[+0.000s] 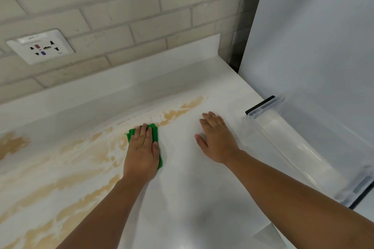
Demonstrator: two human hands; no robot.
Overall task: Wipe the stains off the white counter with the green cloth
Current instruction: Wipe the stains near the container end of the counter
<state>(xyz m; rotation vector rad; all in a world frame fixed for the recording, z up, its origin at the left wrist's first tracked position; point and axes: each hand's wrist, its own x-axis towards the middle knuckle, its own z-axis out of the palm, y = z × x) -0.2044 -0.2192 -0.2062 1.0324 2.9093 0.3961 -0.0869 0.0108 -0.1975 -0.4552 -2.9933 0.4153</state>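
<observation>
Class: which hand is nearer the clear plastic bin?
Right. The right hand lies flat on the counter just left of the clear plastic bin; the left hand presses the green cloth farther left.

The green cloth (pixel 154 130) lies flat on the white surface (pixel 192 188), near its middle. It is mostly covered, so only its far edge and a thin strip along its right side show. It sits at the right-hand border of the tan stains (pixel 97 153), which spread in smeared, streaky patches over the left half of the surface, with white gaps among them. One narrower streak runs beyond the cloth toward the far right. Right of the cloth the surface is plain white.
</observation>
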